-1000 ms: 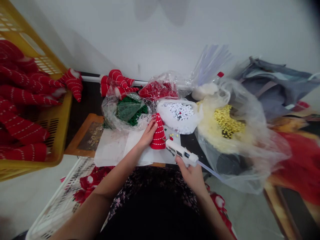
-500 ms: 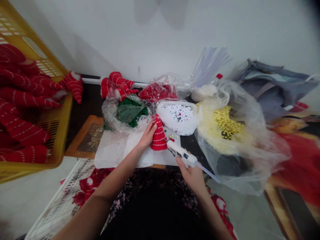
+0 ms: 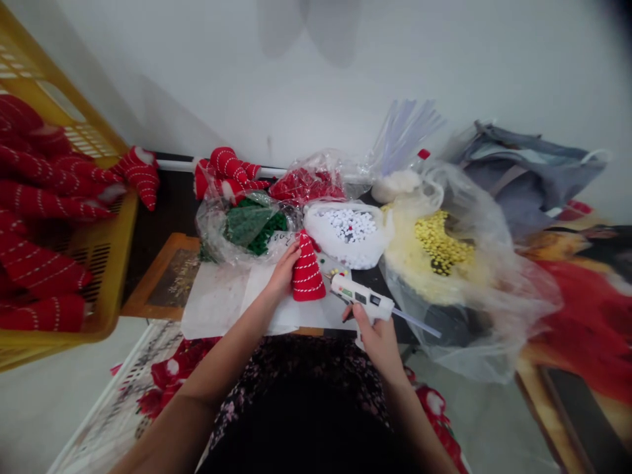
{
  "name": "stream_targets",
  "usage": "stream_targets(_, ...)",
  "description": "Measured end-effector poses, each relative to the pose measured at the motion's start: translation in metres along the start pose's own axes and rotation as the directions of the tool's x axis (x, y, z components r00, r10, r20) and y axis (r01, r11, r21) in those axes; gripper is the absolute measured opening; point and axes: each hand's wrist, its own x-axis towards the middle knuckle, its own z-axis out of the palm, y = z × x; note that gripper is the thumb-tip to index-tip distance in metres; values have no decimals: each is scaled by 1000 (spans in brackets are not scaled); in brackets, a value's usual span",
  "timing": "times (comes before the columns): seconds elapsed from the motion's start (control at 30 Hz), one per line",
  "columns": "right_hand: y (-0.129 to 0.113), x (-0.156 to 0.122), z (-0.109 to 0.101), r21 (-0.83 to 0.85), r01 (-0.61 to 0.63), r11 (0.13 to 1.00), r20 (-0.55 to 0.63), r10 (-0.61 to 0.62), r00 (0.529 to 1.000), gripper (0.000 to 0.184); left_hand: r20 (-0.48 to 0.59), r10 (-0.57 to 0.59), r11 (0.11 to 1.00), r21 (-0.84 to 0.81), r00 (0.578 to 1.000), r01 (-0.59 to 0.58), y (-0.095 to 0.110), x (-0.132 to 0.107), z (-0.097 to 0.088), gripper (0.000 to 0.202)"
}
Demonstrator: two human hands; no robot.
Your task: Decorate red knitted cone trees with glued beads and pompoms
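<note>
My left hand (image 3: 283, 270) grips a small red cone hat with white stripes (image 3: 307, 271), standing upright on a white sheet (image 3: 222, 296). My right hand (image 3: 376, 336) is closed round the handle of a white glue gun (image 3: 360, 297), whose nozzle points left toward the cone's base. A clear glue stick (image 3: 417, 322) juts from the gun's back. A few small red, yellow and green beads (image 3: 338, 271) lie just right of the cone.
Behind the cone sit plastic bags of green pieces (image 3: 251, 227), red pieces (image 3: 306, 187), white beads (image 3: 348, 227) and yellow beads (image 3: 439, 240). A yellow crate (image 3: 106, 263) of red striped hats stands at left. A white basket (image 3: 108, 408) is at lower left, grey cloth (image 3: 523, 178) at right.
The glue gun has levelled out and its nozzle has drawn back slightly from the cone. My left hand keeps its hold on the cone.
</note>
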Motion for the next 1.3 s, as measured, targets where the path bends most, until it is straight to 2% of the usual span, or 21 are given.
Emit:
stream_targets(0.2,0,3,4,59,-27,998,31,25,999,51,50,-16,999,-41,999,18,3,-4,0,51)
stream_targets(0.43,-11,7,1,6,-7,1000,78,7,997,54,47,-20,998,-55,999,22,3,-4,-1,53)
stream_targets(0.77,-13,6,1,-2,-17,1000,94,17,995,54,113,-11,1000,-5,994,12,2,-4,-2,63)
stream_targets(1.1,-10,1,2,0,-25,1000,60,25,998,53,66,-14,1000,-27,998,16,3,-4,-2,58)
stream_targets(1.3,-5,-1,-1,-109,64,992,-10,-66,998,47,57,-4,1000,-22,998,5,3,0,-3,56)
